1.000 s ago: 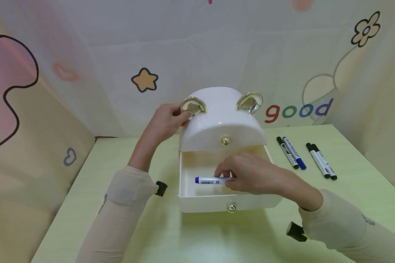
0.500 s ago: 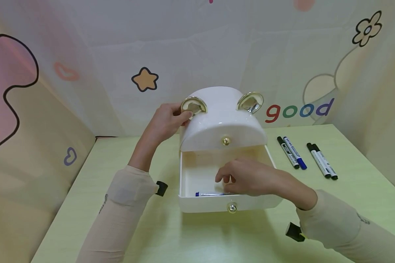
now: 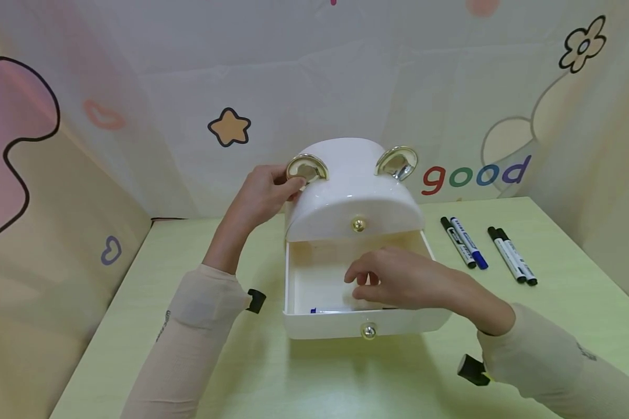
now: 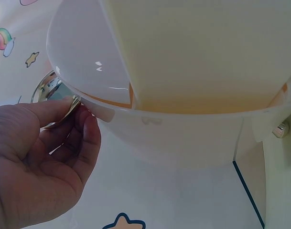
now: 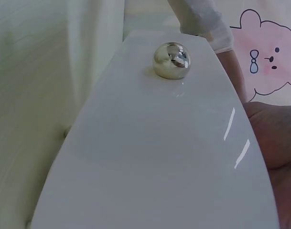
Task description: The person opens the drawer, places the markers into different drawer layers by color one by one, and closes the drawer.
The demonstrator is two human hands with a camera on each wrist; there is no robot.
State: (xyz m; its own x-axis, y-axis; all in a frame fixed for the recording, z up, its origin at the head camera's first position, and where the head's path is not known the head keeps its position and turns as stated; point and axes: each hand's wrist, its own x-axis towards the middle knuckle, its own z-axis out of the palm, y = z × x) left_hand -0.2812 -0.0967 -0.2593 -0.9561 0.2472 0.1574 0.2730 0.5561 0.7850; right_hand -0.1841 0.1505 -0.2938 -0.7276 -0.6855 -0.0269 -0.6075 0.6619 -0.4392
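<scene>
A white storage box (image 3: 348, 174) with gold ears has its lower drawer (image 3: 330, 326) pulled out. My left hand (image 3: 262, 193) pinches the left gold ear (image 3: 308, 167) between thumb and fingers; the left wrist view also has this grip on the ear (image 4: 52, 90). A white marker with a blue end (image 3: 327, 311) lies along the inside of the drawer's front wall, mostly hidden by that wall. Over the drawer hovers my right hand (image 3: 400, 279), fingers loosely bent and nothing between them. In the right wrist view, the drawer front with its gold knob (image 5: 171, 61) hides most of that hand.
Right of the box, a black-capped marker (image 3: 458, 242) and a blue-capped marker (image 3: 469, 243) lie side by side on the light green table (image 3: 230, 372). Two more black-capped markers (image 3: 512, 256) lie further right. A printed curtain (image 3: 293, 75) hangs behind.
My right hand has let go of the blue-ended marker, which has dropped down against the drawer's front wall. The left hand has stayed on the ear.
</scene>
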